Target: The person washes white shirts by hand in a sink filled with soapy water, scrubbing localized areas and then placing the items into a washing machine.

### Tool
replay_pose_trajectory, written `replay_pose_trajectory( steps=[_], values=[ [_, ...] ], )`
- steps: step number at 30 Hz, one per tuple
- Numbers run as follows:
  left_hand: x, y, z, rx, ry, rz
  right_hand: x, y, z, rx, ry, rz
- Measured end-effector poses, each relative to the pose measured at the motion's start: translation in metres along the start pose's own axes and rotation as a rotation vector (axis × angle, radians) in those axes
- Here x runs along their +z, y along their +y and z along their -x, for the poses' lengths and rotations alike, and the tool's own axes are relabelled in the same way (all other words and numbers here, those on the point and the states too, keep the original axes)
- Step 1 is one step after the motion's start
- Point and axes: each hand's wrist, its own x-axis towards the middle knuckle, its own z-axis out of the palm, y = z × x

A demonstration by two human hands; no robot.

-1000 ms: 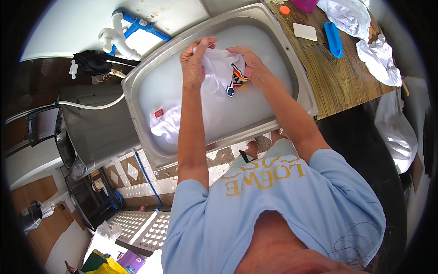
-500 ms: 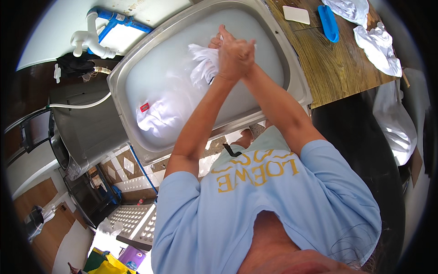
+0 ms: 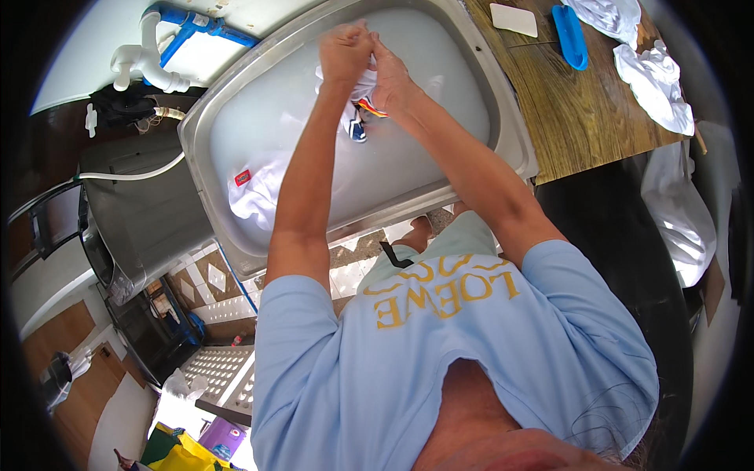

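Observation:
My left hand [image 3: 344, 53] and my right hand [image 3: 393, 81] are pressed close together over the far part of a metal sink [image 3: 506, 118]. Bunched between them is a white garment [image 3: 364, 83], both hands closed on it. Its lower end hangs toward the water and shows a red and yellow stripe and a dark blue patch. Cloudy whitish water [image 3: 428, 149] fills the basin. Nearer its left end, a second white garment [image 3: 259, 192] with a red tag lies partly sunk, half hidden by my left forearm.
A wooden counter [image 3: 550, 125] adjoins the sink's right side. On it are a pale rectangular block [image 3: 514, 20], a blue brush-like piece [image 3: 569, 38] and crumpled white cloths [image 3: 653, 82]. White and blue pipes [image 3: 149, 59] run along the wall at the upper left, with a pale hose [image 3: 129, 176] below.
Both hands have moved left and slightly farther away with the garment. They now sit side by side instead of clasped, and the garment's coloured stripe and blue patch have come into view.

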Motion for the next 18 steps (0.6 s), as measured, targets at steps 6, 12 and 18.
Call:
replay_pose_trajectory(
  steps=[6,12,18],
  values=[
    [0.056,0.005,0.032,0.648,-0.082,-0.448,-0.075,-0.004,-0.069,-0.256,-0.867,0.047],
    [-0.063,-0.044,-0.036,-0.167,0.182,-0.376,-0.006,0.010,-0.017,0.021,-0.138,0.014],
    [0.036,0.066,0.041,-0.102,-0.109,0.278,-0.064,-0.004,-0.077,-0.185,-0.519,0.052]
  ],
)
